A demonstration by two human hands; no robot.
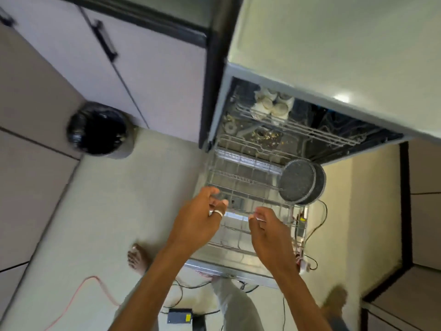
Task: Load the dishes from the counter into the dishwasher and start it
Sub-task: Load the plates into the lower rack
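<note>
Both my forearms reach up from the bottom of the view to the pulled-out lower rack point(238, 177) of the dishwasher point(216, 111). My left hand point(195, 218), with a ring on one finger, has its thumb and fingers curled round one end of what looks like a clear glass dish point(235, 211). My right hand point(272, 237) pinches the other end between thumb and forefinger. The blur keeps me from telling the dish's shape. It hangs just above the front half of the rack, and I cannot tell whether it touches the wires.

At the rack's back right corner, two dark speckled frying pans point(297, 180) stand on edge, one against the other. The open door point(229, 271) lies flat under the rack. Deeper inside, the upper rack point(298, 130) holds a cluster of pale cups point(272, 103). Bits of food point(265, 137) lie scattered on the tub floor below it. The pale surface point(334, 44) juts out over the machine.

To the left, a round bin with a black liner point(97, 127) sits on the floor by the cabinet doors point(143, 68). My bare foot point(137, 258) stands near the door's left corner. An orange cable point(78, 290) and thin black wires point(317, 223) trail across the floor, and a small black box point(179, 315) lies between my legs.
</note>
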